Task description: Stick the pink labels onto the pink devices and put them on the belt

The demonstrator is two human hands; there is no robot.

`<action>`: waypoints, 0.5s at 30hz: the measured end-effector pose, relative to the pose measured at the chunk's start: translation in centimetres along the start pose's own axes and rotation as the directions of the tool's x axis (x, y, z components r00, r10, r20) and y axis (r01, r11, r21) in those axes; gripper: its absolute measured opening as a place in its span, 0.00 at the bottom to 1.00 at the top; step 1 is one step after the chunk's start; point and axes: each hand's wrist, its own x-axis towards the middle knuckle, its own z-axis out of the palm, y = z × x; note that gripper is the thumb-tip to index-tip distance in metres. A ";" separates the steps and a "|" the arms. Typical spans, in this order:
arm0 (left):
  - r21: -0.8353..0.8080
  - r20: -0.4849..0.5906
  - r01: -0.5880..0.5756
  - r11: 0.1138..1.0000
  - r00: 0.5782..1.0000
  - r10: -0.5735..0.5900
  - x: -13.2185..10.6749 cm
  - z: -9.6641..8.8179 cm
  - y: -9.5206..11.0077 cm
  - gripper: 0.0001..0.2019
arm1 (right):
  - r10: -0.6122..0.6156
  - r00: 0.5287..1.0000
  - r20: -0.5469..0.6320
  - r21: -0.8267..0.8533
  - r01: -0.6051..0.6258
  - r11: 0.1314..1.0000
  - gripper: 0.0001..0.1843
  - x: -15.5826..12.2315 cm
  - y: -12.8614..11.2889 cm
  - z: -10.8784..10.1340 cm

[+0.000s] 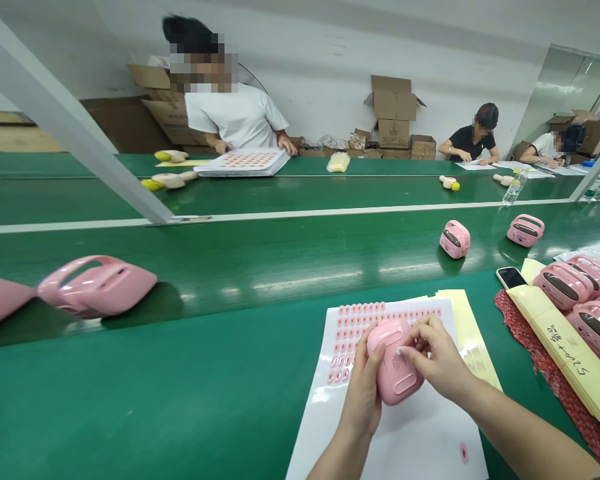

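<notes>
My left hand (363, 400) holds a glossy pink plastic device (394, 367) upright from below, just above a white sheet of small pink stickers (355, 333). My right hand (433, 350) pinches at the device's upper side with its fingertips; whether a sticker lies between them is too small to tell. The device hides the middle of the sheet. Both hands are over a plain white paper (430, 440), which lies under the sticker sheet on the green conveyor table (130, 413).
Several pink devices (565, 283) lie at the right on a red cloth (545, 353), with a phone (511, 277) and yellow paper strips (560, 340). Two more devices stand on the belt (280, 247). Co-workers (230, 113) sit across the belts before cardboard boxes (393, 117).
</notes>
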 end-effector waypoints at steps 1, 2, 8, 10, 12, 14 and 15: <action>0.002 -0.006 -0.005 1.000 1.000 0.005 0.0 0.0 0.0 0.33 | -0.005 1.000 0.003 -0.003 0.005 1.000 0.04 0.0 0.1 0.0; 0.002 -0.015 -0.008 1.000 1.000 0.008 0.1 -0.1 0.0 0.33 | -0.011 1.000 0.007 -0.005 0.011 1.000 0.04 0.0 0.1 0.0; 0.005 -0.054 -0.015 1.000 0.998 0.015 0.1 -0.1 0.2 0.31 | -0.157 0.987 0.025 -0.040 0.157 0.987 0.04 -0.3 0.4 0.1; 0.009 -0.065 -0.013 1.000 0.998 0.013 0.0 -0.1 0.3 0.30 | -0.234 0.972 0.026 -0.075 0.235 0.969 0.04 -0.5 0.3 0.0; 0.007 -0.077 -0.005 1.000 0.997 0.005 0.0 0.0 0.4 0.30 | -0.289 0.957 0.018 -0.114 0.289 0.951 0.04 -0.7 0.3 -0.1; 0.002 -0.086 -0.008 1.000 0.996 0.008 0.0 0.0 0.4 0.32 | -0.305 0.952 -0.008 -0.149 0.301 0.942 0.04 -0.9 0.4 -0.4; 0.000 -0.088 -0.014 1.000 0.996 0.014 0.0 0.0 0.4 0.32 | -0.303 0.953 -0.026 -0.165 0.295 0.941 0.05 -0.9 0.4 -0.6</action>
